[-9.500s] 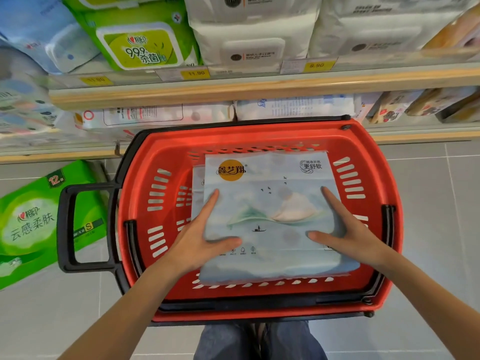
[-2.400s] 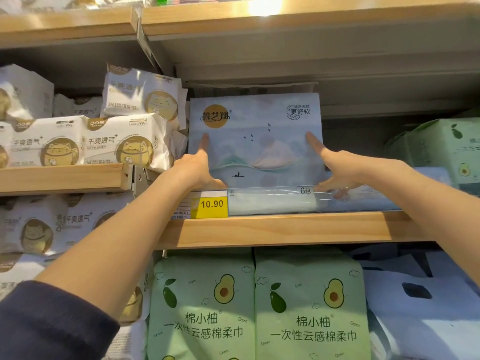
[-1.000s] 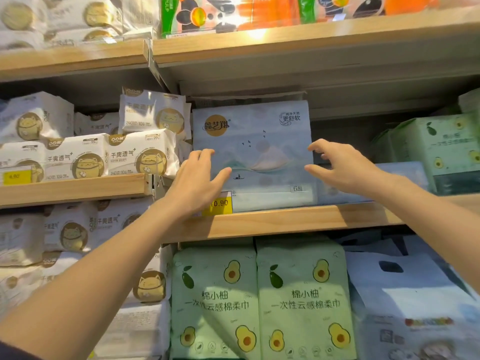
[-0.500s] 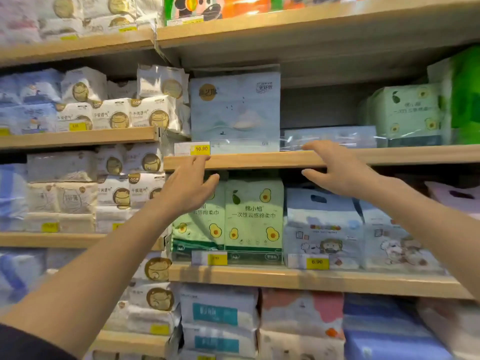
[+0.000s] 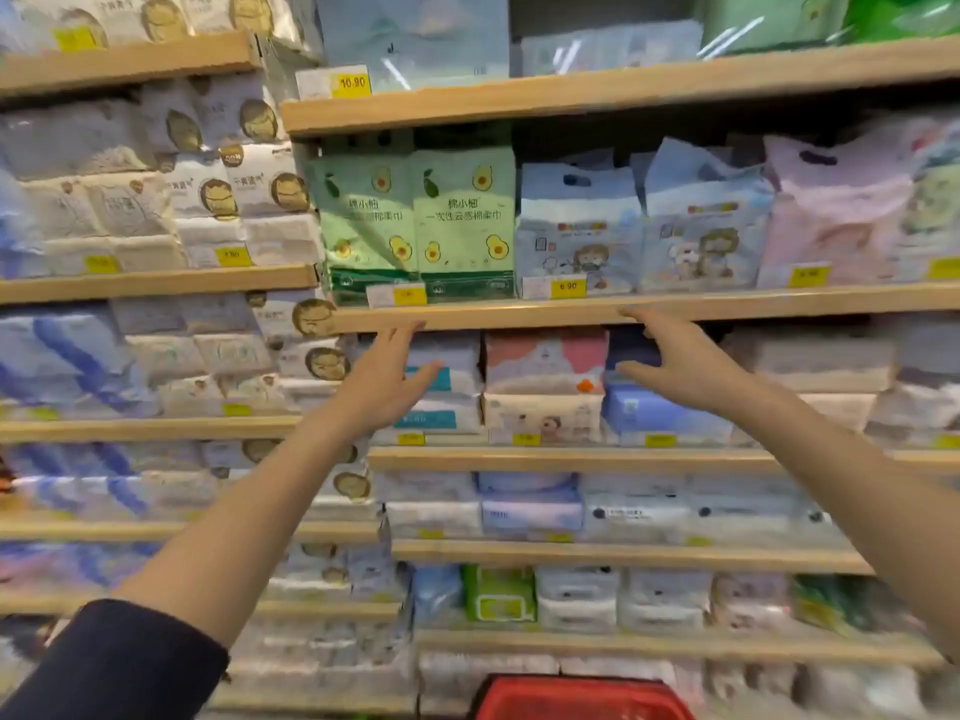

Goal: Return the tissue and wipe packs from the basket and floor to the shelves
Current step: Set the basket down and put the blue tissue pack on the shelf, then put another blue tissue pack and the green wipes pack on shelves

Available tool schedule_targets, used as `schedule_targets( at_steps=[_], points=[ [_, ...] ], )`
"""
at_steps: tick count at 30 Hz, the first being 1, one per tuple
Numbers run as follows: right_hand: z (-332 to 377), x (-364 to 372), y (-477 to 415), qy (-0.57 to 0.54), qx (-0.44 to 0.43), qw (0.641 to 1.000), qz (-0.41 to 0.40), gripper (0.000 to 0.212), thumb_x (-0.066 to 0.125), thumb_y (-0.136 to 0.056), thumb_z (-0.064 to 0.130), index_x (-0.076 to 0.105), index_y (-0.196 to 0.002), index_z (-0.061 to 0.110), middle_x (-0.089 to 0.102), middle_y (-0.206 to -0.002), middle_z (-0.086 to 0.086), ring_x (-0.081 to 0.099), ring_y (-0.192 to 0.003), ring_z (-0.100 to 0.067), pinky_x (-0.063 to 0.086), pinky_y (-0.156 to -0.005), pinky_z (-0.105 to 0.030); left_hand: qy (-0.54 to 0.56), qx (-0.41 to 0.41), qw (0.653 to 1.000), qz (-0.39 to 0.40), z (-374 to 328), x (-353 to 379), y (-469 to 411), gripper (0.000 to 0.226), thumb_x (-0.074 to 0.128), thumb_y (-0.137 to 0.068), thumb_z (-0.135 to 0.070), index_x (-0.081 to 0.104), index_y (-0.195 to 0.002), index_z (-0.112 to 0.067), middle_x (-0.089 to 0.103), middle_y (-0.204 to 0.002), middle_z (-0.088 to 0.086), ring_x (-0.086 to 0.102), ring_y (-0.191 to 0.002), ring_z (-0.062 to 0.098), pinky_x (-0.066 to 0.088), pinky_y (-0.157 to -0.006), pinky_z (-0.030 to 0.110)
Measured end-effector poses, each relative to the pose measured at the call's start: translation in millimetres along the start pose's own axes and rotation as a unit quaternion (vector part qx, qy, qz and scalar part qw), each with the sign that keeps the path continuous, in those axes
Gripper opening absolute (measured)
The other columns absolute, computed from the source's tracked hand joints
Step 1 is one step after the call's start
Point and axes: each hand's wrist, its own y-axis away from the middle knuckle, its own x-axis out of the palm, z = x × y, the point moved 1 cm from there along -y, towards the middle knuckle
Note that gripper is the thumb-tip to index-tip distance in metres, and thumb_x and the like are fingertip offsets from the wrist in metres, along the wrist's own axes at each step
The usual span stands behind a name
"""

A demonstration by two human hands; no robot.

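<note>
Shelves (image 5: 571, 311) of tissue packs (image 5: 576, 241), both grips empty.
Left grip (image 5: 384, 387) and right grip (image 5: 685, 366) hover spread and holding nothing before the middle shelf edge; the blue pack (image 5: 415, 33) stands on the upper shelf at twelve o'clock, the basket (image 5: 582, 696) at six o'clock, its contents hidden. Reaching down blind could clip a front-row pack and knock it off; the upright blue pack may tip forward.
</note>
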Motion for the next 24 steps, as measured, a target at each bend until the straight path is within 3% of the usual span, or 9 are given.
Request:
schedule_targets(
  at_steps=[4,14,24],
  points=[
    [-10,55,63,-0.033,0.055,0.998,0.025,0.063,0.065,-0.080,0.013,0.037,-0.135,0.005,0.047,-0.132,-0.023,0.045,-0.121,-0.035,0.033,-0.095,-0.034,0.039,-0.013,0.997,0.072,29,47,61,0.058,0.050,-0.092,-0.033,0.027,-0.143,-0.017,0.030,-0.149,0.006,0.030,-0.137,0.023,0.028,-0.105,0.030],
    [-27,138,199,-0.059,0.131,0.979,0.144,0.064,0.059,-0.087,0.024,0.027,-0.142,0.012,0.035,-0.146,-0.013,0.037,-0.131,-0.029,0.035,-0.100,-0.037,0.071,-0.046,0.980,0.178,67,129,180,0.061,0.054,-0.091,-0.029,0.027,-0.144,-0.012,0.032,-0.149,0.009,0.028,-0.138,0.025,0.025,-0.109,0.035],
    [-73,183,275,-0.067,0.203,0.952,0.217,0.067,0.062,-0.084,0.023,0.029,-0.141,0.009,0.039,-0.143,-0.016,0.041,-0.129,-0.032,0.036,-0.100,-0.039,0.099,-0.090,0.955,0.265,62,208,226,0.064,0.056,-0.090,-0.027,0.026,-0.144,-0.011,0.032,-0.148,0.014,0.033,-0.134,0.031,0.031,-0.106,0.038]
  ],
)
